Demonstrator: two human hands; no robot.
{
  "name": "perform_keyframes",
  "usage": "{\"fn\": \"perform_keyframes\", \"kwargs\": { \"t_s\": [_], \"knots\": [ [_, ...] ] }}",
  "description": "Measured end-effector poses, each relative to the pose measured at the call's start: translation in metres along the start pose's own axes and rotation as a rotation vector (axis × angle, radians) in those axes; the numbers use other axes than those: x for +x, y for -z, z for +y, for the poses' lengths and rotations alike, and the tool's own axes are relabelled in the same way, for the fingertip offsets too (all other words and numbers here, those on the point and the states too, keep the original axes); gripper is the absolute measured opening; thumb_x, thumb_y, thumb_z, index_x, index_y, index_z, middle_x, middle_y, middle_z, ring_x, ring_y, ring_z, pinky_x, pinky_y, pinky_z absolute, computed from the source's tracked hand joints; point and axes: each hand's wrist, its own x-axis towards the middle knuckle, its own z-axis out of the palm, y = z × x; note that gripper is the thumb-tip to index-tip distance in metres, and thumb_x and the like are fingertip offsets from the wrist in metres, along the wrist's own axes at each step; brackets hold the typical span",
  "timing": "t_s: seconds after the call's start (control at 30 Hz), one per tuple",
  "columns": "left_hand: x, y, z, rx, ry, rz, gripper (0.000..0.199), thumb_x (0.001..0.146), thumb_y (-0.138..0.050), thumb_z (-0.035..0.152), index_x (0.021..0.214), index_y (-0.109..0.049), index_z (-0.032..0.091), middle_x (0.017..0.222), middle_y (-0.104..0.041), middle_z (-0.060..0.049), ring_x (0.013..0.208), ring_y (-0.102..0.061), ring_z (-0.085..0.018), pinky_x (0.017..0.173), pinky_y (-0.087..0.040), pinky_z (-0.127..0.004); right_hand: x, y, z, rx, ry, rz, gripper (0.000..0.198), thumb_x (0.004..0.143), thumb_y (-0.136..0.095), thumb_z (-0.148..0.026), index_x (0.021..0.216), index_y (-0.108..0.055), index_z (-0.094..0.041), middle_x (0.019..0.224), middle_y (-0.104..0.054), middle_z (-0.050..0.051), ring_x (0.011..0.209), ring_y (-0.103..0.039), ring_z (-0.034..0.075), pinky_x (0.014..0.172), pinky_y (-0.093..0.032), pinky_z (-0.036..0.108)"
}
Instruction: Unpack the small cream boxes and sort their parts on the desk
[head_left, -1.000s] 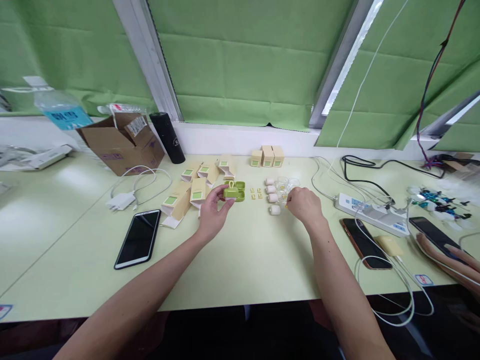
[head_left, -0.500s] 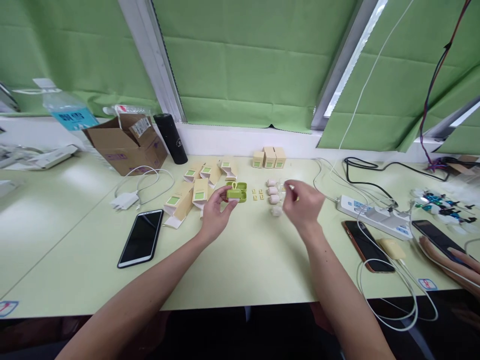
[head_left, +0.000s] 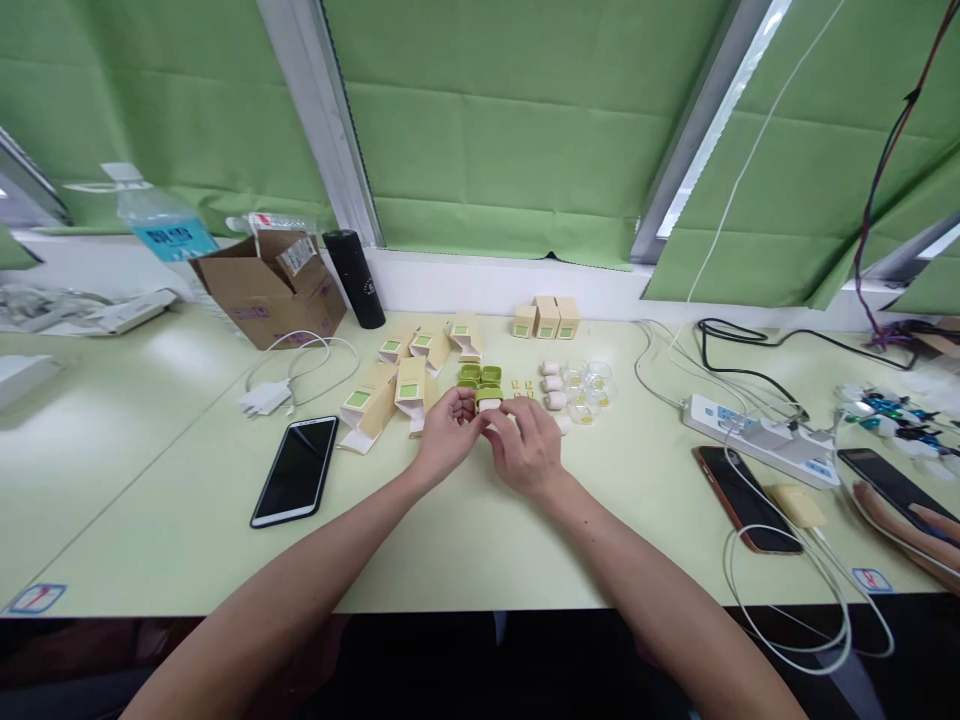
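Note:
Both hands meet at the middle of the table. My left hand [head_left: 448, 430] pinches a small olive-green capped piece [head_left: 490, 395] with a whitish lower part. From the right, the fingers of my right hand [head_left: 529, 445] close on the same piece; anything smaller between them is hidden. Just behind stand small green square cups [head_left: 491, 375]. To the right lie several tiny yellow clips [head_left: 515, 385], then a column of pale pink cylinders [head_left: 553, 383], one partly behind my right hand. Beside them sit several clear domed cups [head_left: 598, 372], some with yellow in them.
Opened cream boxes [head_left: 411, 385] lie left of the cups; closed ones [head_left: 547, 318] stand by the wall. A phone [head_left: 296, 470], charger [head_left: 264, 398], carton [head_left: 274, 300] and black bottle [head_left: 354, 280] are left. Rightward are a power strip [head_left: 761, 440], cables and another person's hand [head_left: 892, 520].
My right hand has moved left from the clear cups to the piece in my left hand. The left hand has come slightly nearer and right with the green piece. The view has shifted a little.

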Motion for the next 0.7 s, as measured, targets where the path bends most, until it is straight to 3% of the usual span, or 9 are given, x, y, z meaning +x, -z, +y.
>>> {"fn": "perform_keyframes", "kwargs": {
  "t_s": [0.1,0.23,0.43,0.6,0.7],
  "knots": [
    [-0.003,-0.002,0.002,-0.006,0.050,-0.042,0.048,0.070,-0.086,0.054,0.087,-0.058,0.020,0.068,-0.057,0.004,0.061,-0.054,-0.011,0.058,-0.044,-0.024,0.004,0.002,0.007,0.030,-0.036,0.025,0.018,0.098,-0.055,-0.014,0.113,-0.064,-0.019,0.101,-0.066,0.012,0.095,-0.063,0.024,0.083,-0.054,0.038],
    [-0.003,0.001,0.000,-0.001,0.054,-0.099,0.049,0.072,-0.085,0.057,0.087,-0.058,0.019,0.067,-0.056,0.004,0.062,-0.056,-0.012,0.060,-0.045,-0.025,0.000,0.001,0.010,0.082,-0.025,0.011,0.021,0.099,-0.055,-0.013,0.117,-0.063,-0.015,0.105,-0.069,0.015,0.093,-0.066,0.023,0.080,-0.056,0.036],
    [-0.004,0.009,-0.001,0.097,-0.153,-0.147,0.039,0.095,-0.061,0.055,0.103,-0.067,0.018,0.096,-0.071,-0.008,0.087,-0.065,-0.020,0.080,-0.052,-0.034,-0.007,0.001,0.018,0.119,-0.104,-0.015,0.030,0.101,-0.053,-0.017,0.129,-0.063,-0.017,0.110,-0.069,0.016,0.101,-0.068,0.025,0.084,-0.060,0.038],
    [-0.006,0.009,-0.001,0.267,-0.329,-0.106,0.039,0.099,-0.059,0.042,0.131,-0.061,0.020,0.113,-0.071,-0.010,0.090,-0.065,-0.020,0.086,-0.055,-0.036,-0.008,0.000,0.020,0.149,-0.137,-0.017,0.032,0.101,-0.053,-0.020,0.132,-0.064,-0.018,0.107,-0.069,0.016,0.099,-0.069,0.025,0.080,-0.061,0.037],
    [-0.008,0.008,-0.003,0.319,-0.385,-0.135,0.041,0.100,-0.057,0.037,0.138,-0.058,0.022,0.120,-0.070,-0.012,0.096,-0.067,-0.021,0.088,-0.057,-0.038,-0.009,0.000,0.017,0.163,-0.145,-0.051,0.030,0.101,-0.053,-0.020,0.129,-0.065,-0.018,0.108,-0.069,0.016,0.099,-0.069,0.026,0.082,-0.061,0.038]
  ]
}}
